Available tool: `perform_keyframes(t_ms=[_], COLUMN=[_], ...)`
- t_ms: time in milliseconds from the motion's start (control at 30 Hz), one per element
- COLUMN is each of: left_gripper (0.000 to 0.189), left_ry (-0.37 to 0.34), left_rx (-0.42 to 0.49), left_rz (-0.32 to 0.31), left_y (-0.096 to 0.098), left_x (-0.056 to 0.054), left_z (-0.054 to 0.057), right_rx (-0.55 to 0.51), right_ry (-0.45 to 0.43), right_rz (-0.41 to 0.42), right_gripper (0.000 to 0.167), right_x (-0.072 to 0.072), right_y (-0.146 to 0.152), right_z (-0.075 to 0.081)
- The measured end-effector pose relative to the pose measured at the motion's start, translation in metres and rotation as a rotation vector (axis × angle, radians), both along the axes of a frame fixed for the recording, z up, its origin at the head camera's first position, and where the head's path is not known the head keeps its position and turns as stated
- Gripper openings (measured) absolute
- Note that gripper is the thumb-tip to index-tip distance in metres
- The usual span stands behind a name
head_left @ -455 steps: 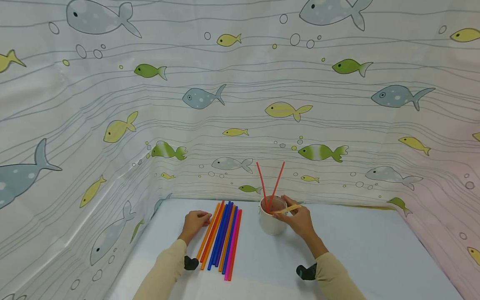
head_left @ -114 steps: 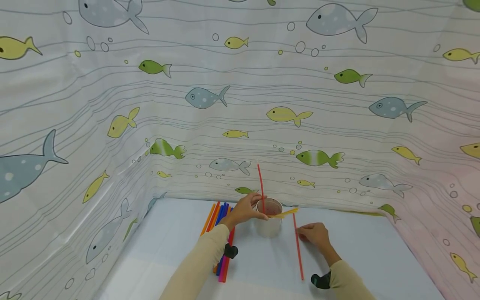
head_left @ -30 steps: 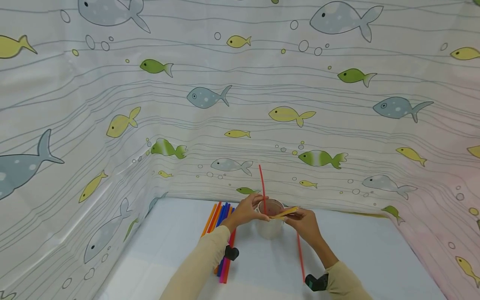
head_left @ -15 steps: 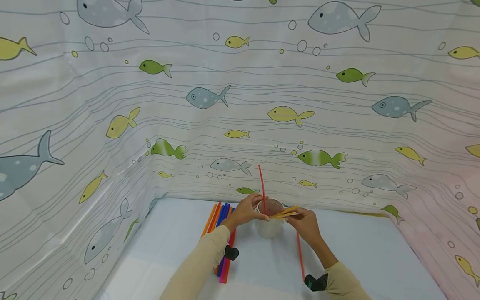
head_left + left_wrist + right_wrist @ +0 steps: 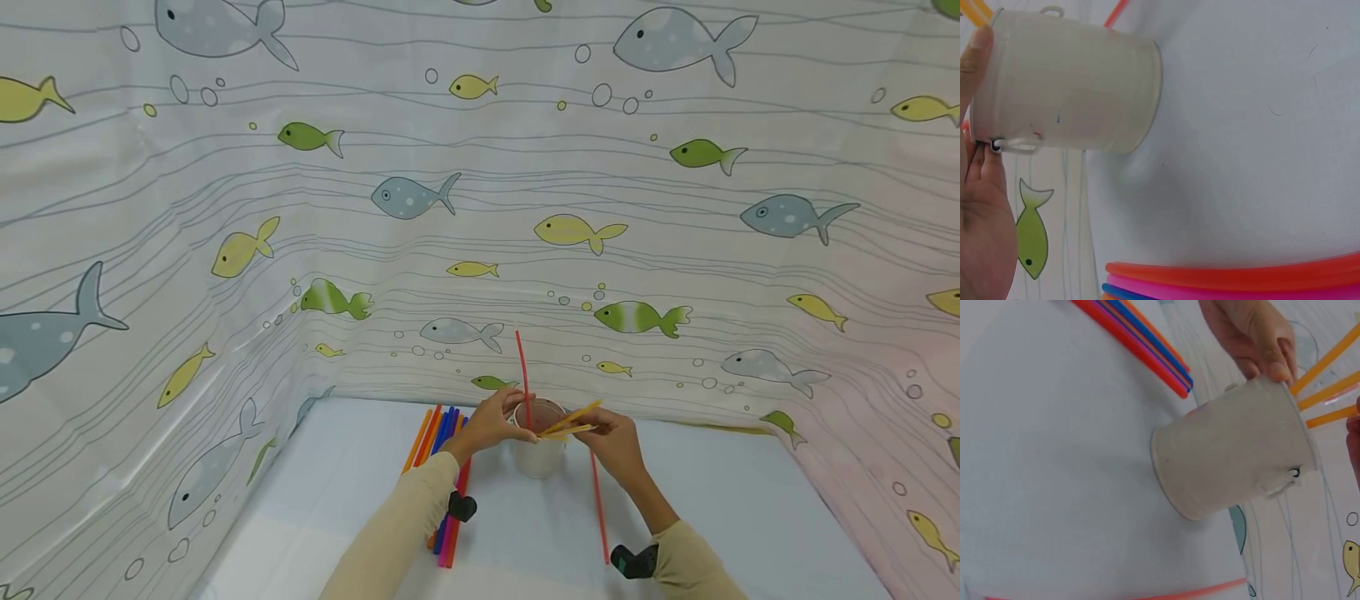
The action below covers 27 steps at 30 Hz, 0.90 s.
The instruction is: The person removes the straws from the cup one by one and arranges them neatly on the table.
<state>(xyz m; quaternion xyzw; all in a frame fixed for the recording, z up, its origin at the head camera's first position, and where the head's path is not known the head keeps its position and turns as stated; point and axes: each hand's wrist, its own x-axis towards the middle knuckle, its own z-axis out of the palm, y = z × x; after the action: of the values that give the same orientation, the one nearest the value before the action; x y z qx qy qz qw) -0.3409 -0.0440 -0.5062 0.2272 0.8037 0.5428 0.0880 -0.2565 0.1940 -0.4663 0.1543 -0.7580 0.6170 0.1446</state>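
Note:
A small white metal pail [image 5: 536,462] with side loops stands on the table. My left hand [image 5: 491,425] grips its rim, the thumb [image 5: 975,59] in front and the other fingers behind. Three yellow-orange straws [image 5: 1329,392] lean out over the rim, spread apart like a fan. My right hand [image 5: 615,446] pinches the outer end of one of them, just right of the pail; only its fingertips show in the right wrist view. One red straw [image 5: 522,367] rises steeply from the pail. Another red straw [image 5: 600,517] lies on the table below my right hand.
Several orange, red, blue and pink straws [image 5: 447,546] lie side by side left of the pail, partly hidden under my left forearm. A fish-patterned sheet [image 5: 465,300] hangs close behind the white table [image 5: 690,500] and along its sides.
One red straw has gone from the pail to the table. My left hand moved from the bundle to the pail's rim. My right hand left the red straw, and the yellow-orange straws have spread apart.

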Motion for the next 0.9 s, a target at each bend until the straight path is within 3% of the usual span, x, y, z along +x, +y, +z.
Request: perform_keyframes(t_ms=[233,433,667,900], left_gripper=[0.092,0.091,0.091,0.091], left_ry=[-0.004,-0.006,-0.014,-0.024], left_rx=[-0.013,-0.029,-0.028,-0.009], left_rz=[-0.001,0.008,0.013,0.002], left_y=[-0.001,0.000,-0.001,-0.002], left_x=[0.000,0.000,0.000,0.001], left_z=[0.000,0.001,0.003,0.003], right_rx=[-0.147,-0.146,-0.169,-0.189], right_ry=[0.027,0.071,0.132,0.223], right_rz=[0.105,0.092,0.086,0.056], right_gripper=[0.018,0.020,0.020,0.018], right_x=[-0.005,-0.009,-0.019,-0.017], right_y=[0.005,0.009,0.017,0.023], right_z=[0.011,0.022,0.026,0.044])
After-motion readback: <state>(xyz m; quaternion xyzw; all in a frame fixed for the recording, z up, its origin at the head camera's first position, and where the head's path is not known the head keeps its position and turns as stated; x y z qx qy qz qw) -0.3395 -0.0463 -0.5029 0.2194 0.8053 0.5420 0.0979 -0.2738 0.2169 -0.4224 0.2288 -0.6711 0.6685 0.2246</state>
